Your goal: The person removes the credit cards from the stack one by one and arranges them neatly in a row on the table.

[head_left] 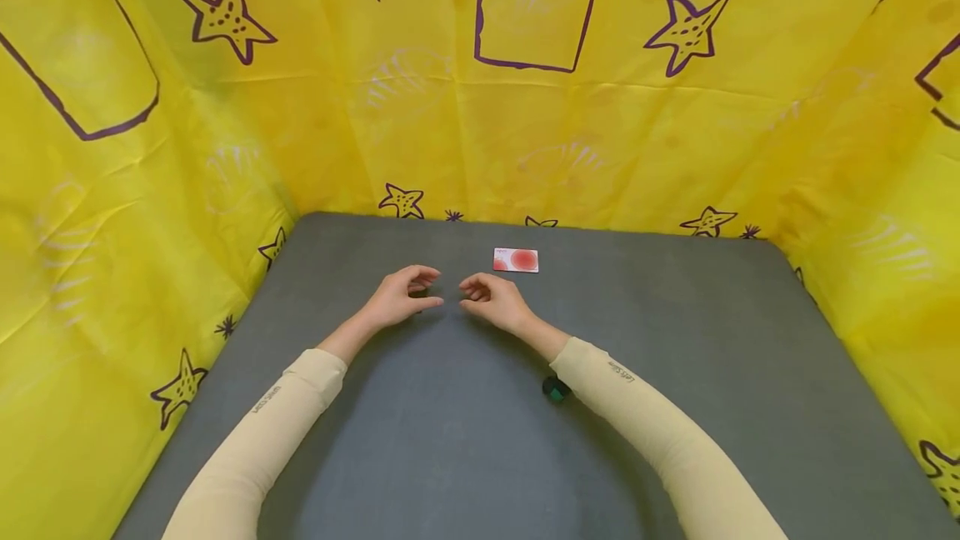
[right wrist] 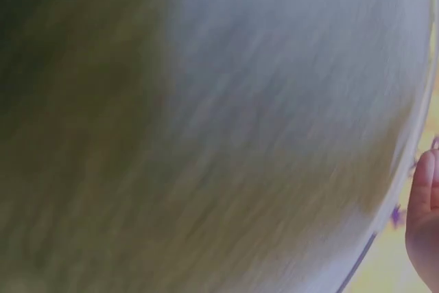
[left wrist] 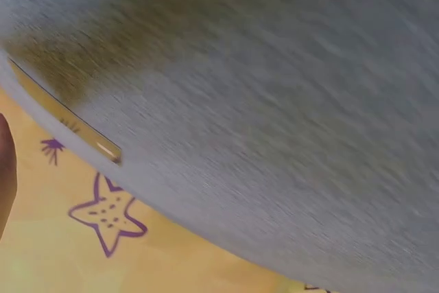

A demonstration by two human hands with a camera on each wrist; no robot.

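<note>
My left hand [head_left: 401, 297] is over the middle of the table with its fingers bent loosely and its thumb apart from them. Facing it across a small gap is my right hand [head_left: 497, 300], its fingers also loosely curled. Neither hand holds anything. Just beyond the right hand lies a flat white rectangular packet [head_left: 516, 260] with red circles printed on it. In the wrist views only a bit of the left hand [left wrist: 6, 169] and of the right hand [right wrist: 423, 221] shows at the edge.
The grey table [head_left: 465, 440] has yellow cloth [head_left: 420, 132] with starfish drawings standing round its back and sides. A small dark round thing with a green patch [head_left: 557, 389] shows beside the right sleeve [head_left: 645, 407].
</note>
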